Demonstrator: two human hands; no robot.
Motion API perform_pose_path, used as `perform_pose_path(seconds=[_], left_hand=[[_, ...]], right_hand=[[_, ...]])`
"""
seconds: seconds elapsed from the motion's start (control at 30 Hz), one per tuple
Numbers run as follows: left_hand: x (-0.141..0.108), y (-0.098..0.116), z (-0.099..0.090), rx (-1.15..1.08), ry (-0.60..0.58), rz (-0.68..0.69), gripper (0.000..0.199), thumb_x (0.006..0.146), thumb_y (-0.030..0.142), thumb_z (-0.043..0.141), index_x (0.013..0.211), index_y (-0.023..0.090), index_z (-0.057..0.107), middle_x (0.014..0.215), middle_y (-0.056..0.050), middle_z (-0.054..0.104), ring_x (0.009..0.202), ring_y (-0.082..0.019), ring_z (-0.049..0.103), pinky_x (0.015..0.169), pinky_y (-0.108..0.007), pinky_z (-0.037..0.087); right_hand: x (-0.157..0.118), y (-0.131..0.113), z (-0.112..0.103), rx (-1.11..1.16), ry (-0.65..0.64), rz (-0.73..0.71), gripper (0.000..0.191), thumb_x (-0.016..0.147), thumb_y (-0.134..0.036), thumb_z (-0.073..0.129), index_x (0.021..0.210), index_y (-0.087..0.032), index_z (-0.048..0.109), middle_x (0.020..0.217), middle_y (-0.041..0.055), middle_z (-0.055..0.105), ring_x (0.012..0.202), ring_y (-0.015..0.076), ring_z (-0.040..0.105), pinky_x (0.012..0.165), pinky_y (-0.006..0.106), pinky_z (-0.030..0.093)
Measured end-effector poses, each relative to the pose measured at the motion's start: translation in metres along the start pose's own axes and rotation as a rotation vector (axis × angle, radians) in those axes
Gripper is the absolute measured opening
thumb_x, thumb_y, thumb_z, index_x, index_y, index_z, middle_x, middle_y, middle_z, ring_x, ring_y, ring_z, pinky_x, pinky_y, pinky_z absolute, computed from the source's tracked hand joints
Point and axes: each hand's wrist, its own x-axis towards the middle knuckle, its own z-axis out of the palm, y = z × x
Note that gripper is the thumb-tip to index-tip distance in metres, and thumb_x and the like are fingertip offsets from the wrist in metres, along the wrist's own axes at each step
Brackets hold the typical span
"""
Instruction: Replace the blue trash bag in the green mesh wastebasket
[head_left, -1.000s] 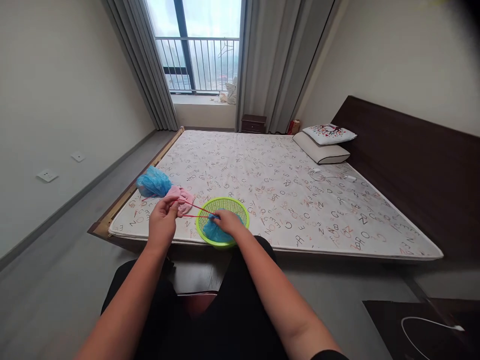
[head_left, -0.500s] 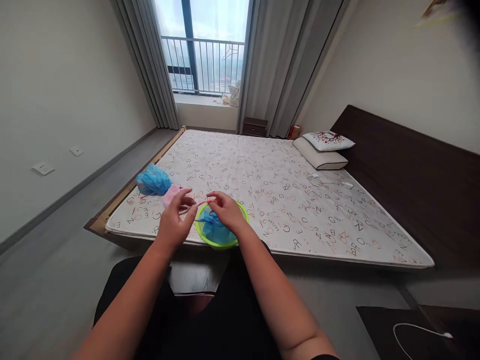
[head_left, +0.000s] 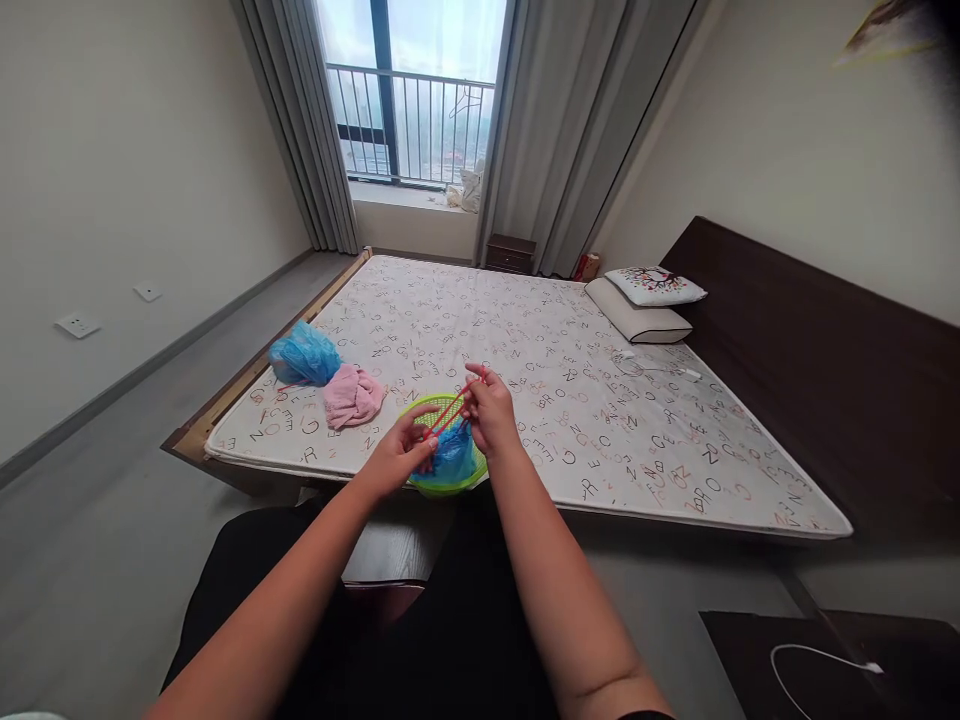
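A thin red cord (head_left: 451,408) runs slanting between my two hands, pulled straight. My left hand (head_left: 405,452), lower, pinches one end between thumb and fingers. Higher and to the right, my right hand (head_left: 491,408) is closed on the other end, its fingers curled. Just below them, a green plastic basket (head_left: 442,490) sits at the mattress's front edge with a blue plastic bag (head_left: 456,460) in it. To the left lies a crumpled pink cloth (head_left: 354,396), with another blue plastic bag (head_left: 305,353) right behind it.
The bare mattress (head_left: 525,330) with printed letters spreads ahead, in a wooden bed frame (head_left: 255,365). Two pillows (head_left: 643,305) are stacked by the dark headboard (head_left: 787,310). A white cable (head_left: 637,365) lies on the mattress near them. A small nightstand (head_left: 511,252) stands at the far side.
Both hands have shifted right over the basket, the right one rising and the left one dropping. The red cord now stretches longer and slants between them. The pink cloth is fully uncovered.
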Motion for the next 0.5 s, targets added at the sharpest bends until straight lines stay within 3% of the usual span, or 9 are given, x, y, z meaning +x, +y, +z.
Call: perform_pose_path(seconds=[0.1,0.17,0.23,0.33,0.4,0.5], left_hand=[[0.001,0.001,0.003,0.246,-0.043,-0.004,0.035,0.089,0.037,0.065,0.121,0.023,0.071,0.085,-0.002,0.066,0.068,-0.015,0.058,0.061,-0.026,0.045],[0.004,0.0,0.007,0.38,0.09,0.036,0.031,0.09,0.036,0.062,0.114,0.022,0.076,0.087,-0.005,0.069,0.076,-0.018,0.06,0.07,-0.029,0.046],[0.007,-0.002,0.013,0.45,0.245,0.054,0.035,0.09,0.038,0.062,0.116,0.02,0.076,0.079,-0.004,0.067,0.073,-0.019,0.057,0.07,-0.03,0.044],[0.012,-0.004,0.022,0.519,0.27,0.047,0.035,0.086,0.039,0.066,0.112,0.018,0.077,0.063,0.0,0.056,0.062,-0.018,0.049,0.064,-0.03,0.039],[0.016,-0.005,0.026,0.484,0.24,0.032,0.026,0.082,0.034,0.069,0.1,0.018,0.078,0.064,-0.001,0.058,0.064,-0.019,0.052,0.064,-0.03,0.039],[0.025,-0.011,0.026,0.217,0.225,-0.034,0.018,0.075,0.024,0.072,0.091,0.019,0.077,0.078,-0.007,0.069,0.082,-0.025,0.063,0.073,-0.033,0.046]], right_hand=[[-0.001,0.001,-0.001,0.074,0.017,-0.001,0.048,0.075,-0.037,0.071,0.117,-0.022,0.056,0.062,-0.0112,0.046,0.042,0.0033,0.029,0.039,0.016,0.031],[-0.003,0.001,0.0,0.013,0.019,-0.044,0.05,0.075,-0.04,0.073,0.118,-0.022,0.055,0.069,-0.01,0.048,0.043,0.0029,0.032,0.038,0.017,0.032],[-0.006,0.002,0.002,-0.095,0.004,-0.064,0.053,0.074,-0.045,0.075,0.117,-0.023,0.054,0.081,-0.0071,0.054,0.045,0.0027,0.038,0.037,0.018,0.036],[-0.012,0.002,0.005,-0.232,-0.039,-0.068,0.051,0.074,-0.048,0.075,0.114,-0.022,0.055,0.096,-0.0018,0.059,0.057,0.006,0.052,0.046,0.021,0.046],[-0.018,0.003,0.008,-0.325,-0.09,-0.078,0.043,0.077,-0.047,0.072,0.107,-0.021,0.056,0.094,-0.0003,0.061,0.066,0.0094,0.058,0.056,0.024,0.052],[-0.029,0.006,0.015,-0.561,-0.143,-0.148,0.026,0.082,-0.042,0.068,0.094,-0.021,0.059,0.087,0.0014,0.064,0.074,0.0138,0.061,0.071,0.03,0.054]])
